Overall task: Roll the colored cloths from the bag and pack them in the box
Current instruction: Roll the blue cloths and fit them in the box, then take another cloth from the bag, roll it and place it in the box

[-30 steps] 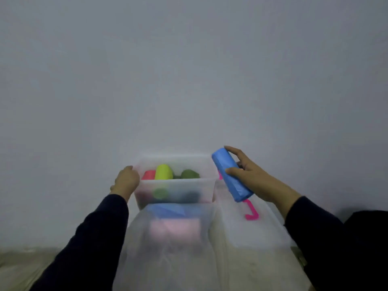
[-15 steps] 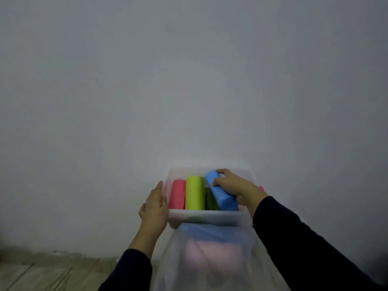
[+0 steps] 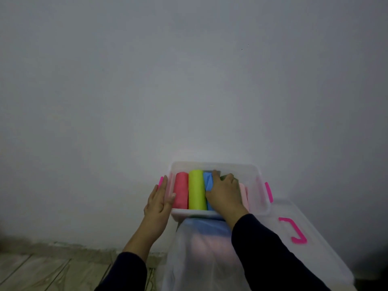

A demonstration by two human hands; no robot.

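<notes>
Blue, soft and light, the rolled cloth low centre, pressed under the right hand, looks best gripped mid-length so it stays rolled.

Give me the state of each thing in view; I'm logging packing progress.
box: open, lid off
lid: lying right of the box
red roll: packed
yellow-green roll: packed
blue roll: in box, under right hand
bag: holds cloths
left hand: flat against box
right hand: pressing blue roll
</notes>
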